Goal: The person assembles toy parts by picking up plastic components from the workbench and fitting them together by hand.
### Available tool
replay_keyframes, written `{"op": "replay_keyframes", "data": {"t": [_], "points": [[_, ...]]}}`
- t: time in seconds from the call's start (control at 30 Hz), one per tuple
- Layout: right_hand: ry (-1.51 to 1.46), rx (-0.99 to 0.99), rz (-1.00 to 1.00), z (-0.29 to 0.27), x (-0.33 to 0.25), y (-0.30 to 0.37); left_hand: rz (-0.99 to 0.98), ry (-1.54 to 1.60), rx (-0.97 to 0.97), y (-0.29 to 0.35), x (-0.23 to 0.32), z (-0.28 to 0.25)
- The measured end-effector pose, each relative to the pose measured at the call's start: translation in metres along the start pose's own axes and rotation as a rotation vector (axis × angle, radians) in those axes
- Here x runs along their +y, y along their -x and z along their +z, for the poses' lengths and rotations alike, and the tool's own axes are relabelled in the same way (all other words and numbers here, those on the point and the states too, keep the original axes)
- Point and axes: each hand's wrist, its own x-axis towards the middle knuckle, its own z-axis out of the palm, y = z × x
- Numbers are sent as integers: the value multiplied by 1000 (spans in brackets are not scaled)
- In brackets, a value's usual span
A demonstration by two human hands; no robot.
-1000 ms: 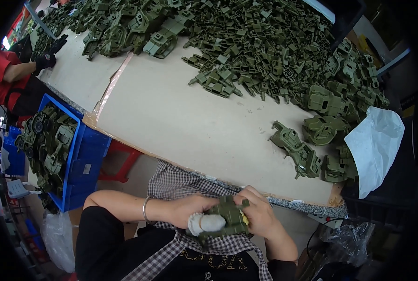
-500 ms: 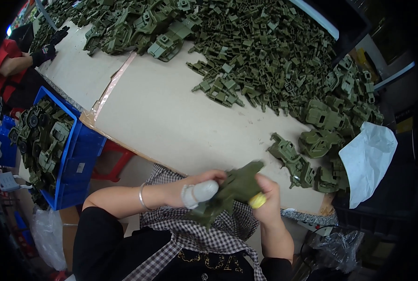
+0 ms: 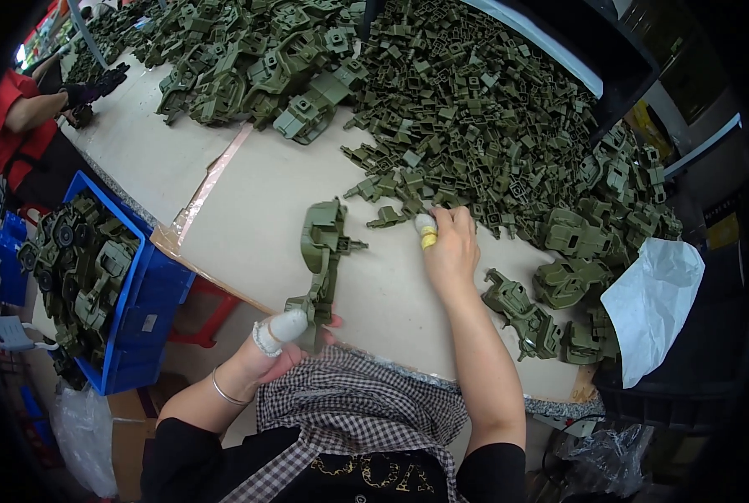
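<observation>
My left hand (image 3: 284, 345), its thumb wrapped in a white cover, grips the near end of an olive-green plastic toy vehicle body (image 3: 322, 239). The body stretches away from me over the table's front edge, with a thin peg sticking out on its right side. Farther right, my right hand (image 3: 452, 251) reaches to the near edge of a heap of small green plastic parts (image 3: 475, 126). Its fingers are curled and pressed together, with yellow and white wrapping on the thumb. Whatever lies between those fingertips is hidden. A loose small part (image 3: 384, 218) lies just left of them.
Larger vehicle bodies (image 3: 307, 109) are piled at the back left, others (image 3: 521, 310) at the right beside a white sheet (image 3: 655, 310). A blue crate (image 3: 152, 306) of wheeled toy vehicles stands left of the table (image 3: 248, 218). At far left a gloved person (image 3: 22, 117) works.
My hands have parted. The right hand let go of the vehicle body and moved forward to the heap; the left hand kept the body and shifted left, turning it lengthwise over the table.
</observation>
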Motion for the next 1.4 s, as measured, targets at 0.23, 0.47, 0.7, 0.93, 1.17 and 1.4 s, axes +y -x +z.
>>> {"op": "replay_keyframes", "data": {"t": [0.23, 0.47, 0.7, 0.93, 1.17, 1.4], "points": [[-73, 60, -40, 1, -2, 0, 4, 159, 84, -3, -3, 5], [-978, -262, 209, -85, -6, 72, 11, 112, 1, 0, -3, 13], [-576, -178, -383, -116, -38, 125, 126, 37, -61, -16, -20, 54], [-392, 76, -610, -82, -28, 145, 200, 43, -47, -18, -37, 64], [-1073, -134, 99, -63, -18, 197, 280, -290, -184, -11, -36, 67], [-1452, -607, 521, -57, 3, 204, 567, -887, -380, -19, -40, 70]]}}
